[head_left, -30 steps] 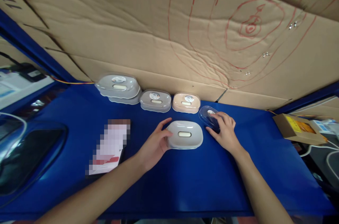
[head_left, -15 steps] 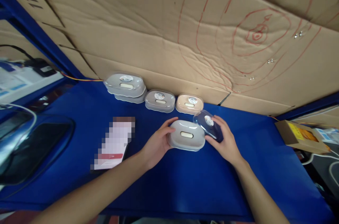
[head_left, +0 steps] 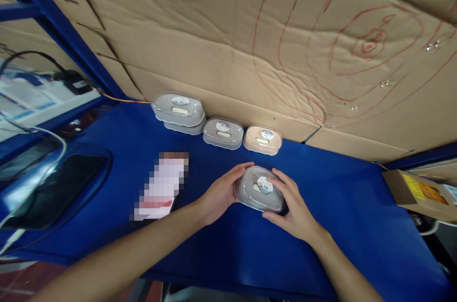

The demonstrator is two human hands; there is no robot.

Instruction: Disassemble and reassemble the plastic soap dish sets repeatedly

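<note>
In the middle of the blue tabletop I hold a grey oval soap box [head_left: 246, 192] between both hands. Its clear lid [head_left: 276, 195], with a round white sticker, lies over the grey base; whether it is fully seated I cannot tell. My left hand [head_left: 221, 192] grips the left end of the box, thumb along the top rim. Fingers of my right hand [head_left: 294, 207] wrap over the lid's right end, with the thumb at its near edge. Behind stand a peach soap box [head_left: 263, 141], a grey soap box [head_left: 223, 134] and two stacked grey soap boxes [head_left: 178, 111], all lidded.
A phone [head_left: 160, 185] with a blurred-out screen lies left of my forearm. Farther left are a dark device [head_left: 60, 192] and a white cable [head_left: 59, 159]. A cardboard wall [head_left: 200, 31] with red lines closes off the back. An open carton [head_left: 414, 190] stands at the right.
My right hand has brought the clear lid leftward from beside the grey base onto it. My left hand still holds the base. The whole view has shifted slightly.
</note>
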